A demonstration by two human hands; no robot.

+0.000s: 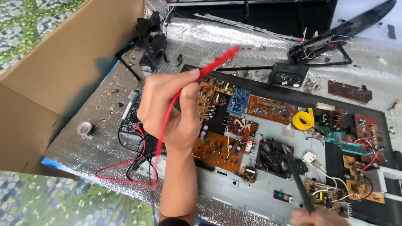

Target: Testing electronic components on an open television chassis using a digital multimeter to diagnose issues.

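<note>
- The right hand (320,217) is showing only at the bottom edge, its fingers closing around a black probe (298,180) that is slanting up over the open chassis (251,192).
- The black probe's tip is lying near the dark cooling fan (274,157), though the exact contact point is too blurred to tell.
- The left hand (171,111) is reaching up from the lower middle, fingers pinching a red probe (217,62) that is pointing up and to the right.
- A red lead (161,138) is trailing from that hand down to a loop on the silver foil mat (83,155).
- A multimeter (132,119) is lying just left of the left hand, partly hidden by it.
- Brown circuit boards (217,148) and a blue board (238,101) are sitting just right of the left hand.
- A yellow coil (303,120) is sitting farther right.
- A cardboard wall (63,62) is standing at the far left.
</note>
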